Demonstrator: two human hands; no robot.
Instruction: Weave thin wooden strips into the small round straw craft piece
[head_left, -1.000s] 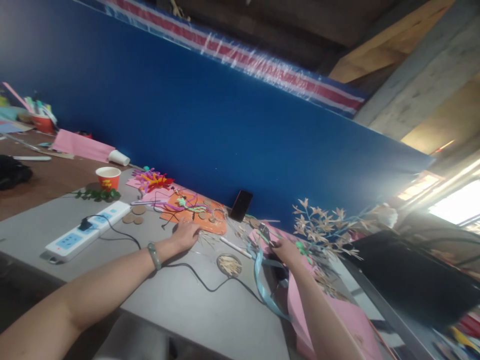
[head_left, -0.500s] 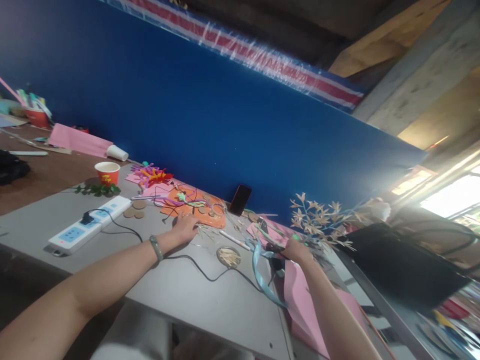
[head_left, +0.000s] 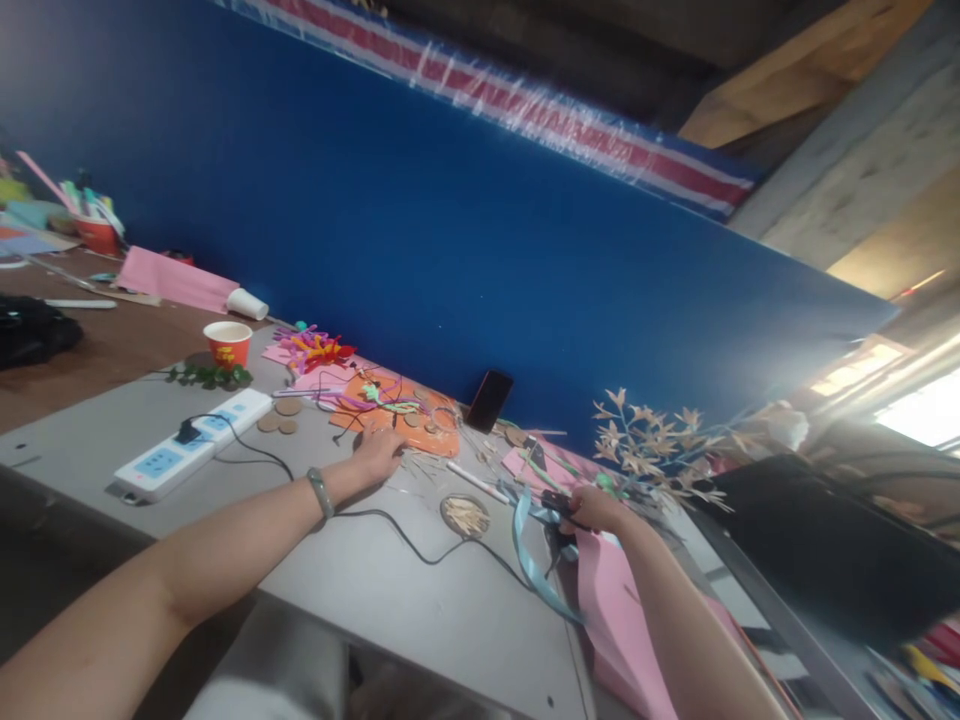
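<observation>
My left hand (head_left: pixel 379 455) lies flat on the grey table (head_left: pixel 420 610), fingers spread, at the near edge of an orange sheet (head_left: pixel 420 430) strewn with coloured pipe cleaners. It holds nothing. My right hand (head_left: pixel 596 508) is closed on a small black tool (head_left: pixel 555 500). A black cable (head_left: pixel 405 540) runs across the table towards this tool. Under that hand lie a light blue ribbon (head_left: pixel 529 555) and a pink paper sheet (head_left: pixel 611 610). A round dish of wooden sticks (head_left: pixel 465 516) sits between my hands.
A white power strip (head_left: pixel 191 455), cardboard discs (head_left: pixel 279 418), a red paper cup (head_left: pixel 227 343) and a green sprig (head_left: pixel 210 376) are at the left. A dark phone (head_left: pixel 489 400) leans on the blue wall. Dried tan branches (head_left: pixel 649 455) and a black case (head_left: pixel 825 550) are at the right.
My right hand has drawn back a little towards me with the black tool, off the pink pieces by the branches. My left hand stays on the table. The view has shifted slightly.
</observation>
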